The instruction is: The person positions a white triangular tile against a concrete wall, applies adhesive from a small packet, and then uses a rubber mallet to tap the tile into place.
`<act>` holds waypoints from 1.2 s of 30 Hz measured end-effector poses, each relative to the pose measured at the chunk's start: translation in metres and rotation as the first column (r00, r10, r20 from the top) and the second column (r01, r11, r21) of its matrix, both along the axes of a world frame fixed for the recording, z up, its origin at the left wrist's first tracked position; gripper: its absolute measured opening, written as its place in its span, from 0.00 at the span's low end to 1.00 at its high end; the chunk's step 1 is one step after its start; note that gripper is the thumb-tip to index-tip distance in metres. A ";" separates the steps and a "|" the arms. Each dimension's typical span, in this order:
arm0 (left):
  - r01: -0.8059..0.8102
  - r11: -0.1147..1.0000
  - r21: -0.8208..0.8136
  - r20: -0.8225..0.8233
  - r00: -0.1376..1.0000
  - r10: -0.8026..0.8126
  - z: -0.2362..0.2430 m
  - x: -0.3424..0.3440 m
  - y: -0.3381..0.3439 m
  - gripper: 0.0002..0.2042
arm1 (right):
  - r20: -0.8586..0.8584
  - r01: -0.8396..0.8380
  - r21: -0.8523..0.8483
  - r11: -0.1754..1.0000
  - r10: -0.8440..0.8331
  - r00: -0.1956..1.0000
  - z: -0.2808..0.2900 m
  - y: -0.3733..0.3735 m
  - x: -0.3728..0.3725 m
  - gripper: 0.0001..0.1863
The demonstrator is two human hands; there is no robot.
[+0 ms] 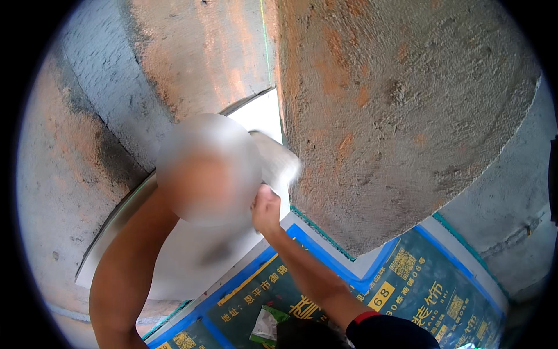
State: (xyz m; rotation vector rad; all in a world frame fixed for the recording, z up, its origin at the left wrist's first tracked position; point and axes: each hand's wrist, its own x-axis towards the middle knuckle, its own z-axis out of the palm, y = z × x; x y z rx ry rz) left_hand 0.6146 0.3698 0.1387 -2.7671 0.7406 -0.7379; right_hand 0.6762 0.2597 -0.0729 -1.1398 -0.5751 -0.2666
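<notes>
A large white tile or panel (192, 262) stands against the rough wall, its right edge beside a plastered projection. My left hand (209, 177) reaches up in front of it, hidden by a round blur, so its fingers do not show. My right hand (265, 208) is closed, low near the panel's right edge. Just above its fingers is a pale, flat object with rounded corners (278, 163), smeared by motion; the hand appears to grip its lower end. The exact kind of this object cannot be made out.
At right, a rough grey-brown projection (401, 116) comes close to my right hand. Below lies green protective sheeting (244, 314) edged with blue tape (302, 232). A white-and-green packet (268, 323) rests on it. A thin green line (265, 41) runs down the wall.
</notes>
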 end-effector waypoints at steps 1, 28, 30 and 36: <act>0.017 1.000 -0.003 -0.004 1.000 -0.017 -0.001 0.000 0.000 0.08 | -0.213 -0.228 0.045 0.973 0.232 0.949 0.001 -0.001 0.000 0.24; -0.396 0.917 0.053 0.640 0.718 0.273 0.008 -0.094 0.016 0.16 | 0.088 -0.535 0.337 0.774 0.540 0.837 0.000 -0.011 -0.049 0.18; -0.391 0.920 0.009 0.623 0.722 0.300 0.008 -0.094 0.016 0.16 | 0.070 -0.330 0.092 0.939 0.325 0.943 -0.004 0.003 -0.056 0.13; -0.356 0.934 -0.003 0.602 0.745 0.286 0.009 -0.096 0.018 0.16 | 0.495 0.120 -0.232 0.965 0.011 0.869 -0.024 0.032 -0.056 0.22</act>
